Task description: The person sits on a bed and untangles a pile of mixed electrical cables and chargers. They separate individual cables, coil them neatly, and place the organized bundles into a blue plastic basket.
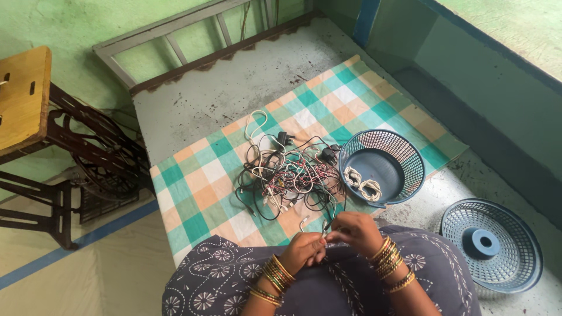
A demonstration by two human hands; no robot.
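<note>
A tangled heap of black, white and red cables (287, 172) lies on a green, orange and white checked cloth (205, 175). My left hand (303, 250) and my right hand (353, 230) meet over my lap, both pinching a thin cable end that runs back to the heap. Bangles circle both wrists. Just right of the heap stands a blue perforated basket (404, 153) with a coiled white cable (361, 183) inside.
A blue perforated lid (490, 243) lies upside down at the right on the grey slab. A treadle sewing table (35, 111) with a wooden top stands at the left. A metal bed frame (175, 35) leans against the green wall behind.
</note>
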